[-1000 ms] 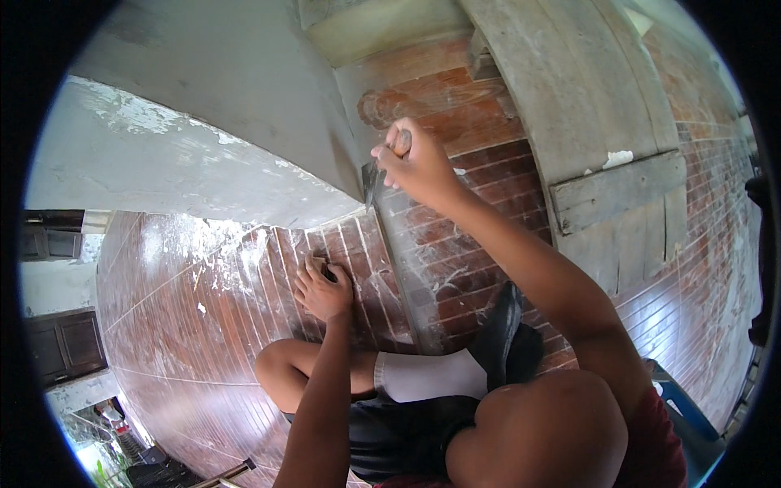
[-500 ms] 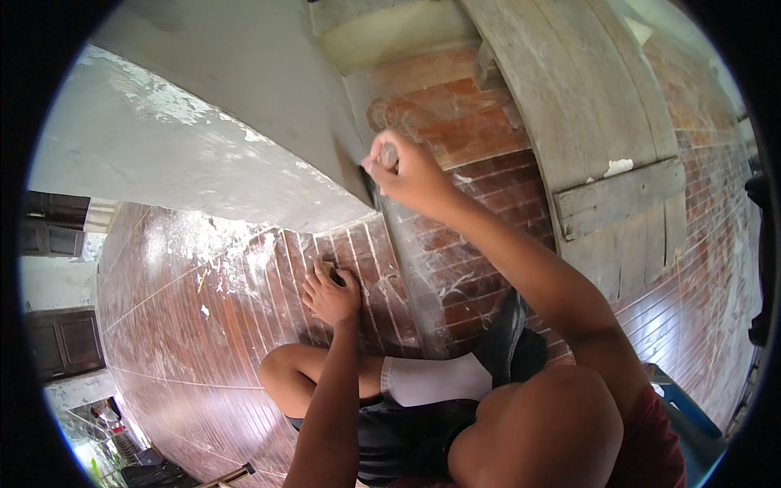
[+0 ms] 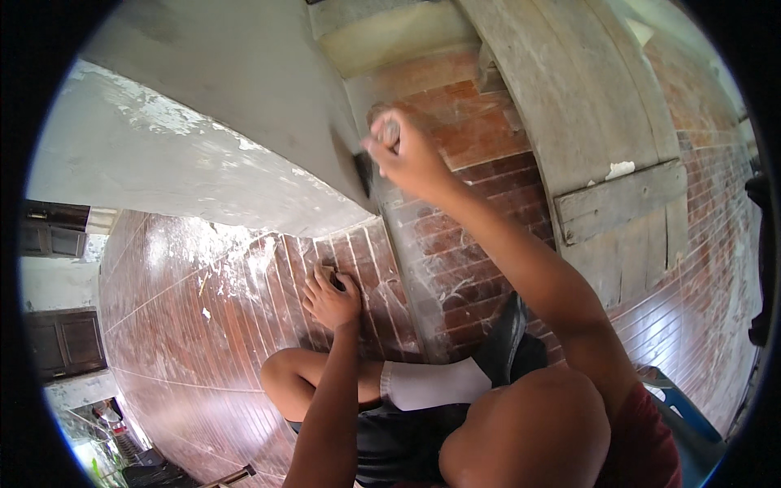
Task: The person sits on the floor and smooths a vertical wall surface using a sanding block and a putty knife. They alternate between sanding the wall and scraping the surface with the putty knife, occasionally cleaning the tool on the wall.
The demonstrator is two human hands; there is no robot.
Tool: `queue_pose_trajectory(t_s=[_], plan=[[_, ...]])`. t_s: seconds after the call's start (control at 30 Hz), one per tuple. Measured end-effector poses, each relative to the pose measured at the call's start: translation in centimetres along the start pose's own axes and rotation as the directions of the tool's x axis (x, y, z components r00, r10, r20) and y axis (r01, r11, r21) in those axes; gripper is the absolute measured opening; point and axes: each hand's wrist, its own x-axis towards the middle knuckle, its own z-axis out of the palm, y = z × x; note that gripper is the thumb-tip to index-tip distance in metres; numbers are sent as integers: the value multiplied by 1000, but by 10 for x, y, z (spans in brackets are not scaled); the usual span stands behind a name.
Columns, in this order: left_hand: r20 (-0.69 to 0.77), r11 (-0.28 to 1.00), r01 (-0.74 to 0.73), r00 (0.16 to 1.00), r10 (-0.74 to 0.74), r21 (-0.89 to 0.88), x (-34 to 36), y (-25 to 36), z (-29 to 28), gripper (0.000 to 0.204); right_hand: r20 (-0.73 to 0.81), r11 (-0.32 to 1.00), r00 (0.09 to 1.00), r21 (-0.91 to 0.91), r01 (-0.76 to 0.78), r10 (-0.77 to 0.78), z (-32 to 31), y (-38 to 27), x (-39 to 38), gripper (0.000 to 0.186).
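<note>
Now the right hand (image 3: pixel 407 154) is up by the grey wall (image 3: pixel 236 73), fingers closed tight around the handle of a flat-bladed tool (image 3: pixel 364 172), the round butt of that handle showing inside the fist! And the dark blade points down beside the wall's lower corner, the hand a little blurred, so whether metal meets wall, I cannot tell. Down on the red-brown floor (image 3: pixel 195 325), the left hand (image 3: pixel 333 301) lies low, fingers curved over a small brownish object (image 3: pixel 328 273); just how firmly it grips, I cannot tell. White flecks and streaks mark the boards around it, and look right: a big weathered wooden panel (image 3: pixel 586 98), while nearer the body a bent leg shows a white sock (image 3: pixel 431 384) and a black shoe (image 3: pixel 508 342)
</note>
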Motion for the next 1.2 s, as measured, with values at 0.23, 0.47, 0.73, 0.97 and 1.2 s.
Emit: queue_pose_trajectory(t_s=[0.23, 0.47, 0.73, 0.97, 1.2], plan=[[-14, 1000, -14, 1000, 14, 6, 0, -1, 2, 54, 4, 982, 993, -150, 115, -115, 9, -28, 18, 24], [-11, 1000, -9, 1000, 10, 17, 0, -1, 2, 54, -42, 986, 991, -111, 124, -130, 21, -9, 8, 23], [-12, 1000, 2, 1000, -2, 31, 0, -1, 4, 53, -114, 999, 993, -8, 42, -43, 15, 18, 28, 16], [-35, 1000, -2, 999, 3, 19, 1, 3, 0, 53, -106, 999, 993, -27, 40, -43, 19, 39, 26, 21], [-28, 999, -13, 999, 14, 39, 1, 1, 0, 53, -182, 999, 983, 50, 10, -1, 10, 54, 31, 22]])
